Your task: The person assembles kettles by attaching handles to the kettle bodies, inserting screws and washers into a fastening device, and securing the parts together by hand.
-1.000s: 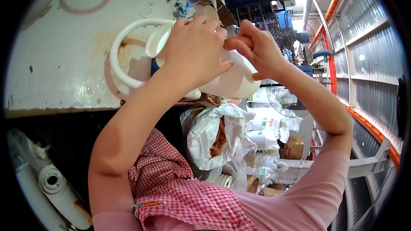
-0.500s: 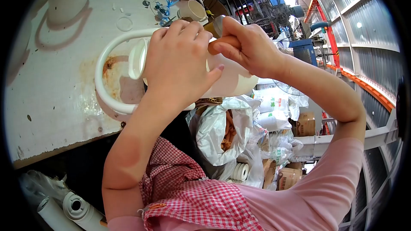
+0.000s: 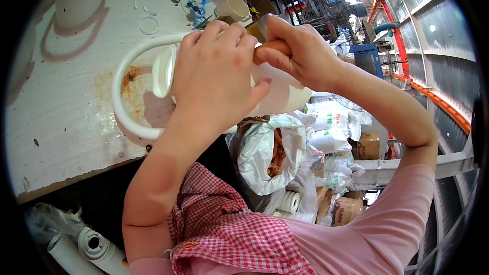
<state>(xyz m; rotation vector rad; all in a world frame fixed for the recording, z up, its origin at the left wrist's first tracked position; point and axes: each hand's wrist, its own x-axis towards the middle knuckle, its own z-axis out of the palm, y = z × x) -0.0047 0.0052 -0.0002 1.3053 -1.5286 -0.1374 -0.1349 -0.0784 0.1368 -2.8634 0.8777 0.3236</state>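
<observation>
A white, rounded plastic body [image 3: 282, 91] lies across the table's edge, with a short, open white collar [image 3: 163, 74] at its left end. My left hand [image 3: 216, 69] is wrapped over its top, fingers curled and thumb along the near side. My right hand [image 3: 308, 53] is closed on an orange-brown, rounded piece [image 3: 272, 48], held against the body beside my left fingertips. The piece's far end is hidden by my fingers. A thick white loop [image 3: 119, 91] curves round the collar on the tabletop; my left arm covers part of it.
The white table [image 3: 66, 107] has rust stains, a thin clear ring [image 3: 148, 25] and blue strands [image 3: 196, 7]. Cream cups [image 3: 234, 7] stand at the back. Below the edge, a white bag [image 3: 254, 158] holds orange-brown tubular pieces [image 3: 276, 155]. White rolls [image 3: 97, 247] lie lower left.
The view has shifted slightly. Both hands keep their hold in nearly the same place, the right hand turned a little on the orange-brown piece.
</observation>
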